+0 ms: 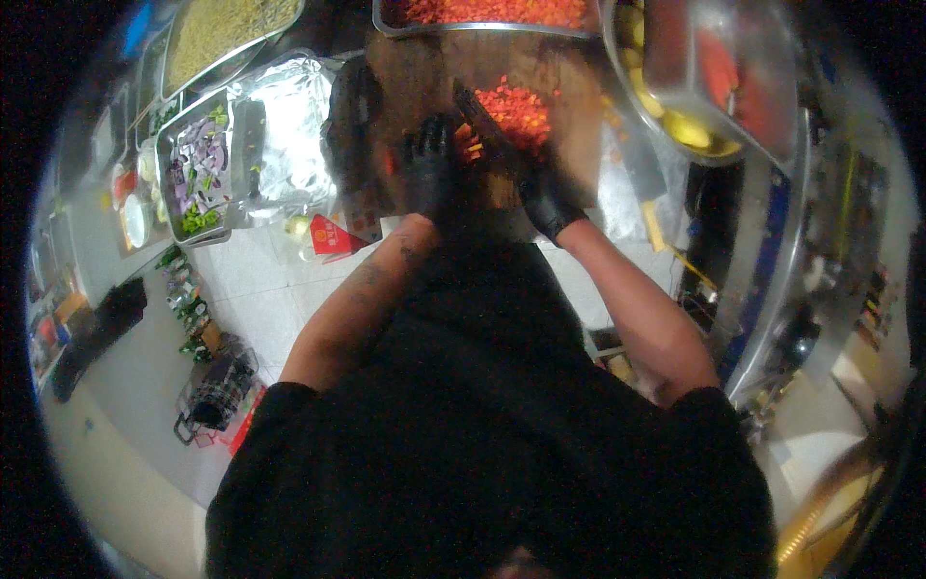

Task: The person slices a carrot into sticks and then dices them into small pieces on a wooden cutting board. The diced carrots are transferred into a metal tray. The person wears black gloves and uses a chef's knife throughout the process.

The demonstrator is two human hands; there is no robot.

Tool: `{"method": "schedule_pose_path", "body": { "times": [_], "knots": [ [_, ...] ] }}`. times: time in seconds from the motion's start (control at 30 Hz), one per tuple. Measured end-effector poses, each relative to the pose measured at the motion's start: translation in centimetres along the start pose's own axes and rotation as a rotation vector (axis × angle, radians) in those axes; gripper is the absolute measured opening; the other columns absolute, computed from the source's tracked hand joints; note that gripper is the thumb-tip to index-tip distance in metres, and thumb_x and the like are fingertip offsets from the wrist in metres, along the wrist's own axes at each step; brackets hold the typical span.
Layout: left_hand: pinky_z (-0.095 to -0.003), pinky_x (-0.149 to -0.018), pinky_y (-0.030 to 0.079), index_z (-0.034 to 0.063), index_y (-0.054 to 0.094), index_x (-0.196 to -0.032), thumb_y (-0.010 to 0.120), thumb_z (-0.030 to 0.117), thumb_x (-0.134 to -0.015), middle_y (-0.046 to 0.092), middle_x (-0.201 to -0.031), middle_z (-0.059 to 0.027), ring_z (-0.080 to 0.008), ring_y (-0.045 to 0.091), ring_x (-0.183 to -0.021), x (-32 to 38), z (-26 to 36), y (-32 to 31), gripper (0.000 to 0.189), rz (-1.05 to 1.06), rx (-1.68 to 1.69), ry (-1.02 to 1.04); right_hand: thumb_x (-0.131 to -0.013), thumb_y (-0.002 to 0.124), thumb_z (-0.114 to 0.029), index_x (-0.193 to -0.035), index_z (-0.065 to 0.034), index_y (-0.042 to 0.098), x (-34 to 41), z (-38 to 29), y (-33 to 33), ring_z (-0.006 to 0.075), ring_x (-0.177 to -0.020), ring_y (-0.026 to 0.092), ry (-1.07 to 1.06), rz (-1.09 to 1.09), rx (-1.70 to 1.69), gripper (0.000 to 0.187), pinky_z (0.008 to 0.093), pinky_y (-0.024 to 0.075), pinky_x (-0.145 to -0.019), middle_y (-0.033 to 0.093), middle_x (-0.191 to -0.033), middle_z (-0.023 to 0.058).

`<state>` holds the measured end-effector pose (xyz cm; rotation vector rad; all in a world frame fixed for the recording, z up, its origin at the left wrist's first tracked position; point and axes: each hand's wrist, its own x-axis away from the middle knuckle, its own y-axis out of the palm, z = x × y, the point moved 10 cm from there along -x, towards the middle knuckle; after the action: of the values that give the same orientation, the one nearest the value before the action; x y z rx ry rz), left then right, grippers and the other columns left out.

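Note:
My right hand point(546, 195), in a black glove, grips a knife whose dark blade point(479, 114) slants up and left across the wooden cutting board point(412, 65). To the right of the blade is a pile of finely diced red-orange vegetable point(517, 114), perhaps pepper or carrot. My left hand point(432, 159), also black-gloved, is on the board left of the knife with its fingers pointing away from me. Red-orange strips point(472, 141) lie between that hand and the blade. Whether the left fingers pinch them is hidden by the dark glove. The knife handle is covered by my right hand.
A metal tray of red dice point(485, 27) stands beyond the board. Leftward are a foil-lined tray point(293, 137), a tray of chopped purple onion and greens point(195, 174) and a tray of pale shreds point(224, 40). On the right are a cleaver point(640, 163) and a bowl with yellow pieces point(684, 130).

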<state>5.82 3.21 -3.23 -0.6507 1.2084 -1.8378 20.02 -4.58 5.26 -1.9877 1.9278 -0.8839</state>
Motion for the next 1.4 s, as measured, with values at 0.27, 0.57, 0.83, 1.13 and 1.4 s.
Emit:
{"method": "schedule_pose_path", "body": {
  "times": [0.27,0.57,0.83,1.13,1.4],
  "knots": [
    [-0.0546,-0.103,0.042,0.0109,0.054,-0.143,0.077,0.036,-0.082,0.059,-0.14,-0.0165,-0.0423,0.056,-0.122,-1.1,0.7,-3.2,0.07,-0.033,0.076,0.072,-0.083,0.071,-0.033,-0.153,-0.0079,0.047,0.7,-0.2,0.2,0.041,-0.146,0.041,-0.112,0.138,0.032,0.079,0.0492,0.0299,-0.123,0.047,-0.155,0.0231],
    [-0.0501,-0.104,0.045,0.01,0.06,-0.136,0.076,0.025,-0.085,0.059,-0.14,-0.0175,-0.0418,0.056,-0.125,-1.0,-0.9,-1.0,0.055,-0.09,0.452,0.074,-0.076,0.081,-0.043,-0.15,-0.0066,0.049,1.1,0.6,1.5,0.0464,-0.142,0.043,-0.068,0.171,0.041,0.089,0.0528,0.0323,-0.122,0.05,-0.151,0.0258],
    [-0.0499,-0.103,0.047,0.0065,0.065,-0.123,0.074,0.018,-0.086,0.062,-0.134,-0.0209,-0.043,0.057,-0.121,-0.9,0.0,-2.9,0.039,0.033,0.305,0.095,-0.104,0.039,-0.008,-0.155,-0.0131,0.048,0.7,0.2,1.8,0.0418,-0.142,0.046,-0.054,0.13,0.105,0.053,0.0462,0.0369,-0.118,0.051,-0.151,0.0266],
    [-0.0516,-0.099,0.047,0.0062,0.069,-0.113,0.076,0.016,-0.08,0.066,-0.12,-0.0205,-0.044,0.058,-0.114,-1.3,0.7,-4.9,0.036,0.138,0.43,0.098,-0.099,0.051,-0.014,-0.153,-0.0101,0.047,1.6,-2.8,0.4,0.0501,-0.126,0.055,-0.046,0.217,0.118,0.054,0.0524,0.0452,-0.107,0.056,-0.141,0.0315],
    [-0.0525,-0.091,0.046,0.0078,0.07,-0.111,0.077,0.017,-0.079,0.068,-0.11,-0.0196,-0.0438,0.059,-0.105,-1.2,0.6,-4.6,0.034,0.067,0.408,0.264,-0.095,0.055,-0.013,-0.145,-0.0004,0.05,1.7,-3.1,0.9,0.0538,-0.117,0.057,-0.036,0.173,0.21,0.052,0.0549,0.0485,-0.1,0.059,-0.129,0.0366]
  ]
}}
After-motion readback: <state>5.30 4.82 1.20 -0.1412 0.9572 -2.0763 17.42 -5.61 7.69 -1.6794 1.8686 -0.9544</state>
